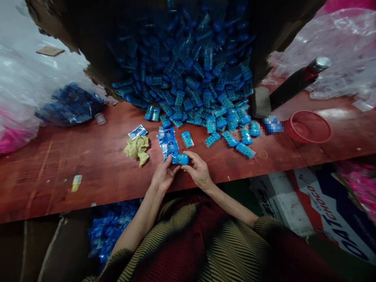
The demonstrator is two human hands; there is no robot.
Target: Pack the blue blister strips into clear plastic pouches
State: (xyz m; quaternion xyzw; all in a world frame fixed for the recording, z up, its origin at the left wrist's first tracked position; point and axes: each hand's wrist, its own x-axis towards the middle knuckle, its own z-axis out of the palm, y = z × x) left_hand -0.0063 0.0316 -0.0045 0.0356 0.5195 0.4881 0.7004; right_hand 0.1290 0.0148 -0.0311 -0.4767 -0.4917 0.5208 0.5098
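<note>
Near the table's front edge, both hands meet at a small clear bottle of blue balls point(183, 159) with a blue cap. My right hand point(200, 171) is closed on its capped end with thumb and fingertips. My left hand point(163, 175) pinches a blue printed label point(174, 157) against the bottle's other end; whether the label is wrapped around it I cannot tell. Just beyond lies a pile of similar blue labels point(167, 138). One loose bottle point(187, 139) lies to the right of them, and several more bottles point(230, 138) lie farther right.
A big torn-open cardboard box point(70, 27) spills many blue bottles point(188, 78) onto the red table point(111, 188). To the left lie a yellowish cloth point(137, 149) and a yellow-white tube point(76, 183). At right are a red basket point(308, 127) and a dark flask point(293, 87).
</note>
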